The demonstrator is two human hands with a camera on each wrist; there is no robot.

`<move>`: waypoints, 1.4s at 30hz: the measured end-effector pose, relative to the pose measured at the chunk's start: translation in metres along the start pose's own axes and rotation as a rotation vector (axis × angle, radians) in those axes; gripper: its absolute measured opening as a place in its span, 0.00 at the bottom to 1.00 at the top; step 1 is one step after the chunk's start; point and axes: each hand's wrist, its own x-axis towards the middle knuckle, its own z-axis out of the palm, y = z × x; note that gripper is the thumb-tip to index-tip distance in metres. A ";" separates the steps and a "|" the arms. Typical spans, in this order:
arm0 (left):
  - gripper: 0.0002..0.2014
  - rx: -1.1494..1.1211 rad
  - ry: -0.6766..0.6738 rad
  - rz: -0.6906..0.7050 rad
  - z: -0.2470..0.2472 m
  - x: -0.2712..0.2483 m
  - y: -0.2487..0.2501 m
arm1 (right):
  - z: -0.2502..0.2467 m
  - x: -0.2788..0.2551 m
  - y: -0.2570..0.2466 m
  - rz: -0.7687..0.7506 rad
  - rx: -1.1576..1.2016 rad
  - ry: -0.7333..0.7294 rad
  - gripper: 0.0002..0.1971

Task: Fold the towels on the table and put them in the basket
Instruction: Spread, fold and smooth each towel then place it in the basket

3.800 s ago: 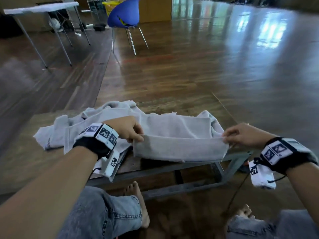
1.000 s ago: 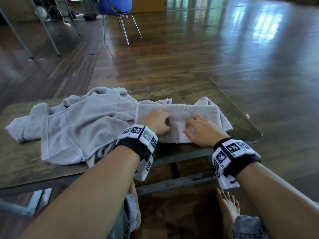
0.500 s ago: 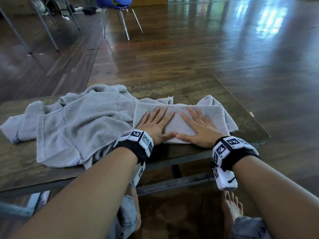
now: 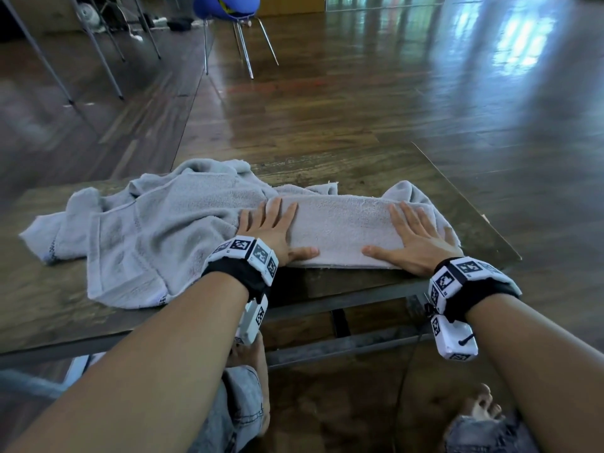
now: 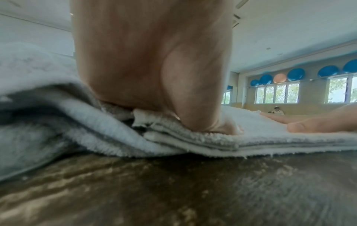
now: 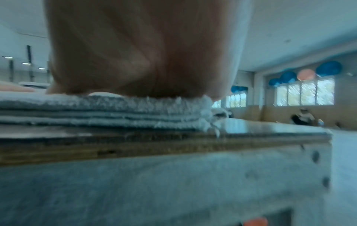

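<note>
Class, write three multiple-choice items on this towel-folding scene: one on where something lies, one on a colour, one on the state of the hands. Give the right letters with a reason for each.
1. Where does the crumpled towel lie relative to the folded towel?
A. To its left on the table
B. On the floor
C. On the chair

2. What colour is the chair seat beyond the table?
A. Red
B. Blue
C. Green

3. How do the left hand and right hand meet the folded towel?
A. Both pinch a corner
B. One lifts it
C. Both press flat on it, fingers straight

Answers: 1 A, the head view shows the loose heap left of the folded strip; 2 B, the seat shell is blue; 3 C, both palms lie spread on top.
</note>
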 end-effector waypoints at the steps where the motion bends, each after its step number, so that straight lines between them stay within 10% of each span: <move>1: 0.55 -0.016 0.023 -0.009 -0.003 -0.001 0.001 | -0.001 -0.001 -0.003 0.010 -0.031 0.031 0.64; 7: 0.37 -0.130 0.418 -0.255 -0.025 -0.002 0.013 | 0.002 -0.002 -0.059 -0.286 -0.059 0.251 0.46; 17: 0.13 -0.250 0.287 -0.320 -0.038 -0.005 0.017 | 0.037 -0.002 -0.090 -0.359 -0.116 0.048 0.36; 22: 0.11 -0.409 0.405 -0.221 -0.061 -0.010 0.042 | 0.002 -0.011 -0.086 -0.417 0.378 0.114 0.23; 27: 0.13 -0.846 0.381 0.250 -0.080 -0.021 0.098 | -0.040 -0.025 -0.059 -0.243 1.210 0.056 0.37; 30: 0.16 -0.935 0.337 0.309 -0.079 -0.025 0.119 | -0.048 -0.030 -0.028 -0.111 1.435 0.007 0.25; 42: 0.14 -0.430 0.186 0.421 -0.046 -0.010 0.134 | -0.037 -0.023 0.034 0.219 1.044 0.231 0.09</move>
